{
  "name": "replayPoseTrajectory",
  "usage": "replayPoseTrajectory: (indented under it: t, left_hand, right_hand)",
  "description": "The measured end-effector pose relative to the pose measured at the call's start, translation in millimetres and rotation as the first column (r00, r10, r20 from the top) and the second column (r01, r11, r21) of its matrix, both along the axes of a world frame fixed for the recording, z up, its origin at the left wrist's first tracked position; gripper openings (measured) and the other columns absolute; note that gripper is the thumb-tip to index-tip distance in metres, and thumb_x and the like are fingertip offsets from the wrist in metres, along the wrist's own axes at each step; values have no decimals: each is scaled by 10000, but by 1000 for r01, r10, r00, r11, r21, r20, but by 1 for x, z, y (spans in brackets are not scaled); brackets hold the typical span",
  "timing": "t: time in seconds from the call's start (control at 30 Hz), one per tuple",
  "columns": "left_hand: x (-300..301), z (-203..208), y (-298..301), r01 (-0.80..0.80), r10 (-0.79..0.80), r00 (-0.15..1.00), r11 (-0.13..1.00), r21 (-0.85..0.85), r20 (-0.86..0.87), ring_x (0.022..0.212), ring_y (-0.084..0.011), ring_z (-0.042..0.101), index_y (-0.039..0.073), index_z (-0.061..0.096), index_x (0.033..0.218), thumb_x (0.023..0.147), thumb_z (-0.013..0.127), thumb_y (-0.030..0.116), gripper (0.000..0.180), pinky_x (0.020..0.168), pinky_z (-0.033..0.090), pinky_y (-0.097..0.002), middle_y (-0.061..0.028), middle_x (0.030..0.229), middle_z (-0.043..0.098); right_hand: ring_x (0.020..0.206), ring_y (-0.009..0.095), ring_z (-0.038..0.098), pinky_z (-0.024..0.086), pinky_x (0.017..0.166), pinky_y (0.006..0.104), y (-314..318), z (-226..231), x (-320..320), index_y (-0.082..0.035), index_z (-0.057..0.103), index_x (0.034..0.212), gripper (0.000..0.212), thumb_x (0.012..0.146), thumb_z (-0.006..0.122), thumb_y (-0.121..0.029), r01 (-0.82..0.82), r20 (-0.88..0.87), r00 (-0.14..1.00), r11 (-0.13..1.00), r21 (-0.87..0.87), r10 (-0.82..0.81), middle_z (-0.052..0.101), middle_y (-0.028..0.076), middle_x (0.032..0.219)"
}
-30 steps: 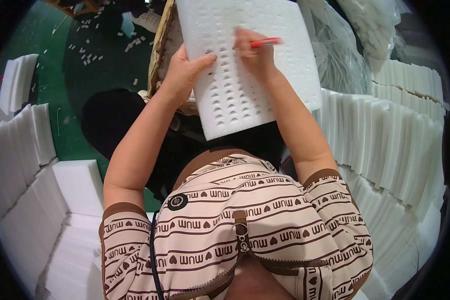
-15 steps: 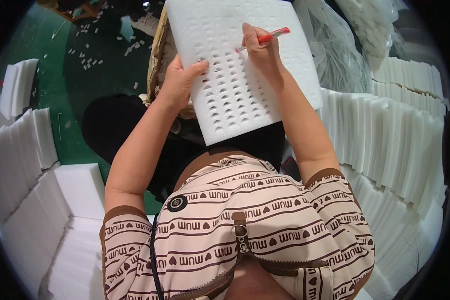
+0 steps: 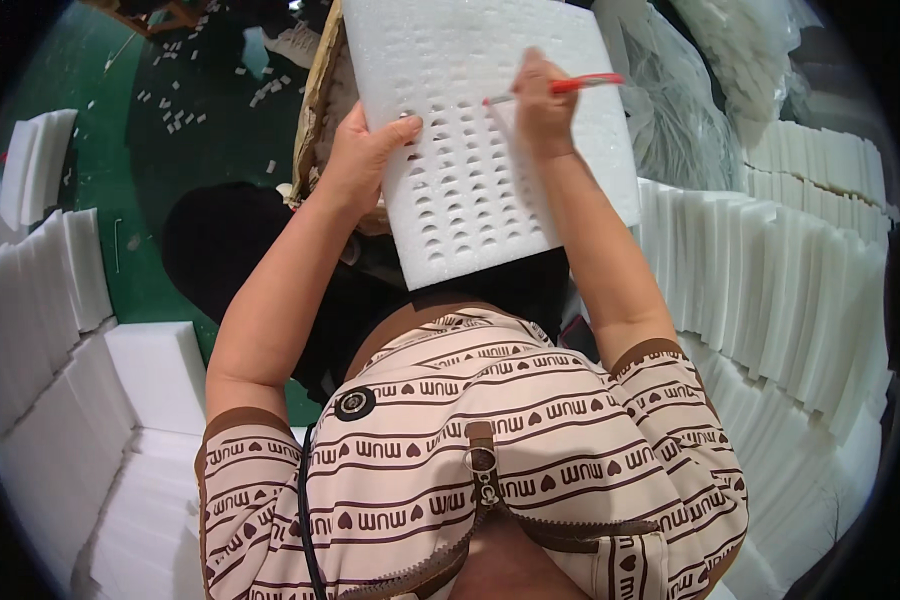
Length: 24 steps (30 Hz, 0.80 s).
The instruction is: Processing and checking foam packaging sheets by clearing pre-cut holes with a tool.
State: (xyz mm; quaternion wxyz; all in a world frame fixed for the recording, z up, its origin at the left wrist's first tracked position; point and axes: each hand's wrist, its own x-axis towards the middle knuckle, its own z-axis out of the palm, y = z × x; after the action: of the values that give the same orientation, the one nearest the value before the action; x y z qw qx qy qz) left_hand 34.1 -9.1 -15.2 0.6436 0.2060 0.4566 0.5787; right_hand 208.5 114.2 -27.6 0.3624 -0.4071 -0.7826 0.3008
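Note:
A white foam sheet [image 3: 490, 140] with rows of small punched holes rests tilted on my lap. My left hand [image 3: 362, 160] grips its left edge, thumb lying on the top face. My right hand [image 3: 542, 100] holds a thin red-handled tool [image 3: 555, 88], its tip pointing left and touching the sheet near the upper rows of holes. The lower half of the sheet is full of open holes; the upper part looks uncut.
Stacks of white foam sheets stand on edge at my right [image 3: 790, 280] and lie piled at my left [image 3: 60, 330]. A brown cardboard box [image 3: 320, 90] sits behind the sheet. Small foam bits scatter the green floor [image 3: 170, 110]. Clear plastic bags [image 3: 690, 110] lie at upper right.
My right hand with the red tool has shifted slightly up and left across the sheet. The left hand has kept its grip on the edge.

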Motion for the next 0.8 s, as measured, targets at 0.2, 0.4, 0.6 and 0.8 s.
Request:
replayPoseTrajectory:
  t: [0.2, 0.4, 0.6, 0.8]
  left_hand:
    - [5, -6, -2, -33, 32, 998, 999, 29, 47, 769, -203, 637, -16, 498, 1125, 791, 643, 19, 366, 660, 548, -292, -160, 953, 633]
    - [5, -4, -4, -60, 60, 998, 998, 31, 6, 764, -200, 633, -18, 493, 1125, 794, 635, 18, 362, 659, 544, -288, -158, 948, 630]
    - [10, -5, -3, -17, 19, 1000, 998, 66, -21, 767, -198, 629, -18, 476, 1150, 798, 638, 42, 392, 656, 542, -289, -154, 947, 626]
    - [11, -11, 0, -49, 51, 999, 996, 80, -20, 765, -196, 629, -12, 462, 1177, 800, 651, 69, 430, 652, 542, -288, -148, 949, 623]
  right_hand:
    - [510, 86, 383, 369, 521, 239, -5, -1, -11, -58, 491, 547, 371, 908, 486, -143, 66, 79, 994, 993, 93, -73, 466, -8, 516]
    - [497, 96, 381, 370, 526, 243, -4, 10, -15, -60, 483, 535, 388, 908, 490, -166, 120, -55, 992, 991, 66, -117, 463, -6, 505]
    - [462, 133, 384, 366, 507, 248, -12, 13, -22, -54, 487, 531, 414, 915, 488, -209, 65, -152, 986, 996, -57, -73, 465, 8, 495]
    - [463, 132, 387, 354, 487, 253, -16, 30, -20, -58, 496, 543, 398, 910, 491, -211, 40, -353, 930, 982, -184, -104, 464, 8, 498]
